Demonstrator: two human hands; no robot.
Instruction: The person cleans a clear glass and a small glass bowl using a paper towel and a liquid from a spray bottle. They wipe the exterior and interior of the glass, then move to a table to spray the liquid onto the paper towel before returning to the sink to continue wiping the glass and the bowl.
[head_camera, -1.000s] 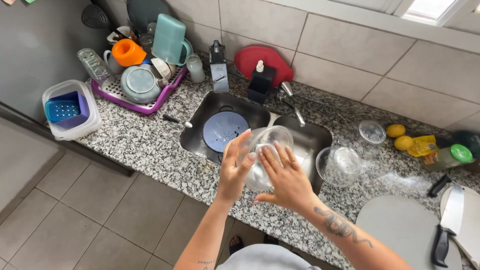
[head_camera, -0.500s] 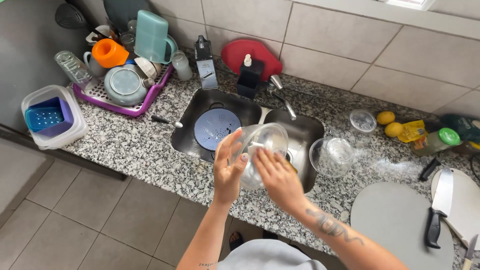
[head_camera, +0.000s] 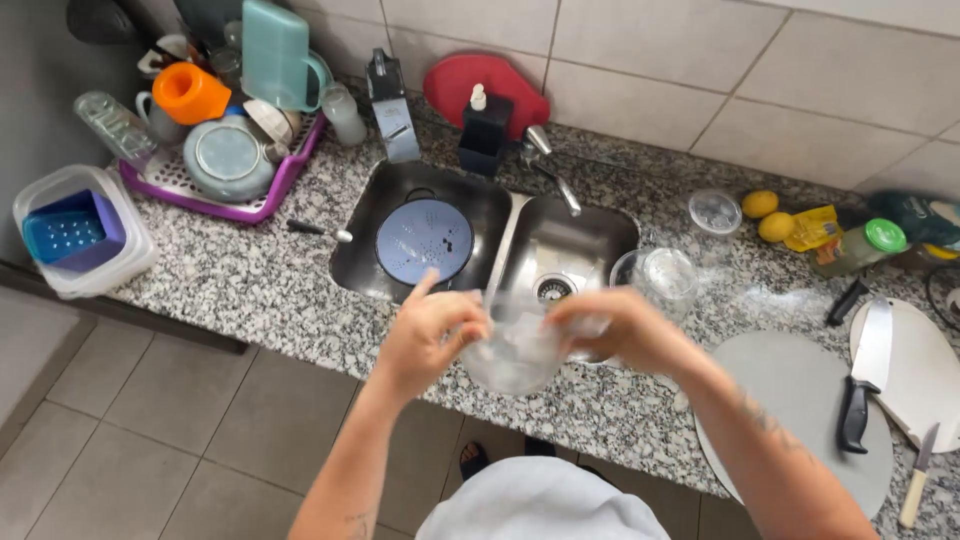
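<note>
Holding a clear glass bowl (head_camera: 515, 350) above speckled granite counter (head_camera: 250, 290), tiled floor (head_camera: 150, 440) below.

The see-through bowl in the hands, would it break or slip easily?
The clear bowl looks like glass, so it would probably crack if dropped on the stone counter. Held over the sink, it may be wet and slippery; the left hand and right hand grip it together.

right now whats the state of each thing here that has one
clear glass bowl: off the counter, held in both hands over the sink edge
left hand: closed on the bowl
right hand: closed on the bowl
blue strainer: lying in the left basin
big knife: flat on the grey board
dish rack: loaded
</note>
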